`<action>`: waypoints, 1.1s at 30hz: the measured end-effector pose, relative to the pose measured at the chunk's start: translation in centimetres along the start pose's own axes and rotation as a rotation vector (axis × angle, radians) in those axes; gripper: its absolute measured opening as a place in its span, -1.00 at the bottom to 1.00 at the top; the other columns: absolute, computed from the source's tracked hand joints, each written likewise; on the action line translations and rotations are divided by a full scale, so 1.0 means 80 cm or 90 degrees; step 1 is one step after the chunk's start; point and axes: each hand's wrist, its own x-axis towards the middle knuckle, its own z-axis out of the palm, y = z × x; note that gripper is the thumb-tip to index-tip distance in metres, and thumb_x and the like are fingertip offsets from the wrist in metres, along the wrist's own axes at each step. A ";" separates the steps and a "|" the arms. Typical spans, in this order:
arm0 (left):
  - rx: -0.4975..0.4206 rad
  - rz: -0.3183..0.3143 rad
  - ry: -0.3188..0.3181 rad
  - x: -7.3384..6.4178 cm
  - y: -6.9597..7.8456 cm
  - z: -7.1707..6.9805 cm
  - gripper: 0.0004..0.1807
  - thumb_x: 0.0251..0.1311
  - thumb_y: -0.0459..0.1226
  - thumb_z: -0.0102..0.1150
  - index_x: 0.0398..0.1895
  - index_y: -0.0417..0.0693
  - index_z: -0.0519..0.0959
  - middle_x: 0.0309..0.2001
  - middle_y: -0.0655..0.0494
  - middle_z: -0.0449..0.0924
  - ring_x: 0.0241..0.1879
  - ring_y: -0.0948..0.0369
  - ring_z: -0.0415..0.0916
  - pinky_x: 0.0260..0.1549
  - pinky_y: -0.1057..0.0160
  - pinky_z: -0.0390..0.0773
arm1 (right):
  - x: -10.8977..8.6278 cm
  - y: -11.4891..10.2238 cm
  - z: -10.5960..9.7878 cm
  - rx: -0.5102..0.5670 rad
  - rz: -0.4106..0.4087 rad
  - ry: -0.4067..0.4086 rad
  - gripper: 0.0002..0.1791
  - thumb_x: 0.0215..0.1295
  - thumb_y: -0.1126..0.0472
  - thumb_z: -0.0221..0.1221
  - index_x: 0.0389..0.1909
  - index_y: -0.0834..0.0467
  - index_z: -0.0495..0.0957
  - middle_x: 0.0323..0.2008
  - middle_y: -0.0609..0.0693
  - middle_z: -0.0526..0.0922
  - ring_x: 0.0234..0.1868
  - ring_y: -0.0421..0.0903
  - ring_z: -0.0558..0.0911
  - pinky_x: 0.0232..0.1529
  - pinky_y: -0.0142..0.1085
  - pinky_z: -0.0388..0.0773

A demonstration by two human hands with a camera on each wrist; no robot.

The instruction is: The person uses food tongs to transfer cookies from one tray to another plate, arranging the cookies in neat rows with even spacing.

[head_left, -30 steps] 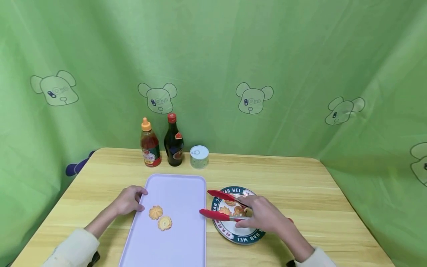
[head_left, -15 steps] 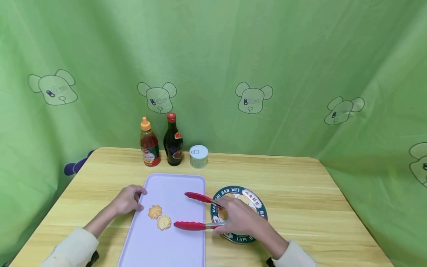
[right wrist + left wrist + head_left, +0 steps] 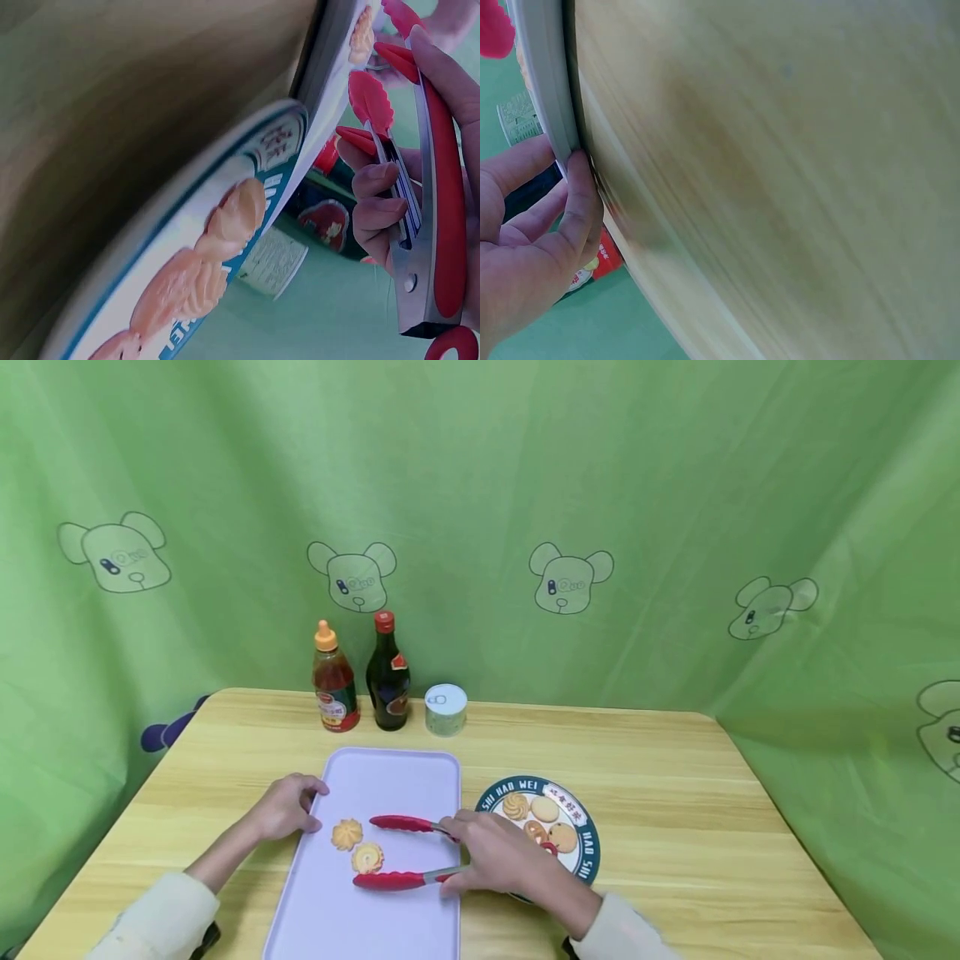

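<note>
A lilac tray (image 3: 397, 777) lies lengthwise on the table with two butter cookies on it: a ridged one (image 3: 347, 834) and, just nearer, a ring-patterned one (image 3: 367, 857). My left hand (image 3: 281, 807) pinches the tray's left rim between thumb and fingers, as the left wrist view shows. My right hand (image 3: 498, 856) grips red-tipped metal tongs (image 3: 393, 882) over the tray. Their two arms are spread, and the ring-patterned cookie appears between the red tips in the head view. To the right, a green-rimmed plate (image 3: 590, 839) carries several cookies (image 3: 545, 810), partly hidden by my right hand.
Behind the tray stand a sauce bottle with an orange cap (image 3: 336, 689), a dark bottle with a red cap (image 3: 388, 681) and a pale tin can (image 3: 446, 711). A green curtain (image 3: 480, 485) hangs behind the wooden table (image 3: 660, 777).
My right hand has carried the spread tongs leftward from above the plate to the cookies on the tray, uncovering more of the plate. The left hand stays at the tray's rim.
</note>
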 end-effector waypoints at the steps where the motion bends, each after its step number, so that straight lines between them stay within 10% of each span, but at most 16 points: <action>1: -0.001 -0.001 0.000 0.000 0.000 0.000 -0.47 -0.22 -0.51 0.37 -0.04 -0.37 0.51 -0.33 -0.08 0.49 -0.36 0.14 0.42 -0.39 0.24 0.53 | 0.000 -0.002 0.001 -0.005 -0.004 0.000 -0.19 -0.13 -0.25 0.38 0.14 0.09 0.50 -0.21 -0.09 0.62 -0.43 -0.31 0.39 -0.44 -0.52 0.39; 33: -0.005 0.002 0.002 0.002 -0.001 0.001 -0.47 -0.24 -0.52 0.38 -0.05 -0.37 0.52 -0.35 -0.09 0.49 -0.38 0.15 0.41 -0.45 0.28 0.49 | -0.001 -0.006 -0.004 -0.029 -0.025 0.016 -0.41 0.01 -0.16 0.33 0.03 0.07 0.59 -0.31 -0.13 0.66 -0.49 -0.34 0.37 -0.45 -0.53 0.38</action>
